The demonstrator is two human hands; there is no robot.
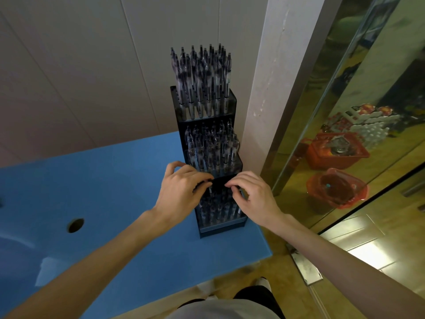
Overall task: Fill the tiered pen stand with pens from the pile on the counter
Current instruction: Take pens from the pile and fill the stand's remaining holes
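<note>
A black tiered pen stand (208,229) stands at the right end of the blue counter (110,192), against the wall. Its top tier holds several clear pens with dark tips (202,74), and the middle tier (213,146) is packed too. More pens stand in the lowest tier (218,210). My left hand (181,192) and my right hand (250,194) hover over the lowest tier, fingers curled, pinching the tops of pens there. Exactly which pens the fingers hold is blurred.
A round hole (75,225) is cut in the counter at the left. A white pillar (271,88) rises right behind the stand. A glass panel at the right shows red baskets (335,189). The tan floor lies past the counter's right edge.
</note>
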